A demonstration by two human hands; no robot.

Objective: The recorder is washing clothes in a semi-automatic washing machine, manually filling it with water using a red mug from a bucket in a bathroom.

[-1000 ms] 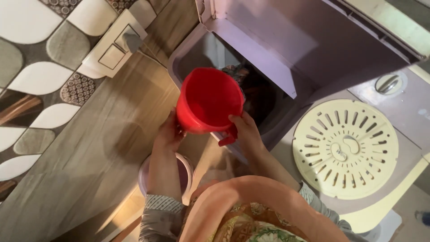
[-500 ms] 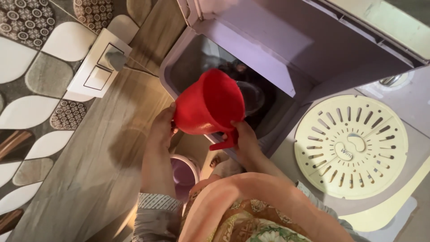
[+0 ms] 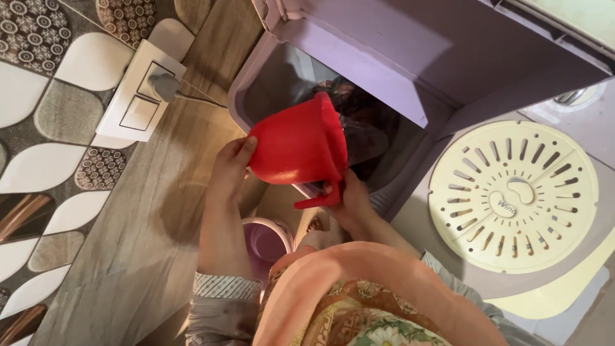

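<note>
Warm, dim indoor light, soft shadows, slight motion blur

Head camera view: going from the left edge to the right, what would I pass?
Patterned wall tiles → white switch plate → left hand → red mug → right hand → cream slotted round lid.
</note>
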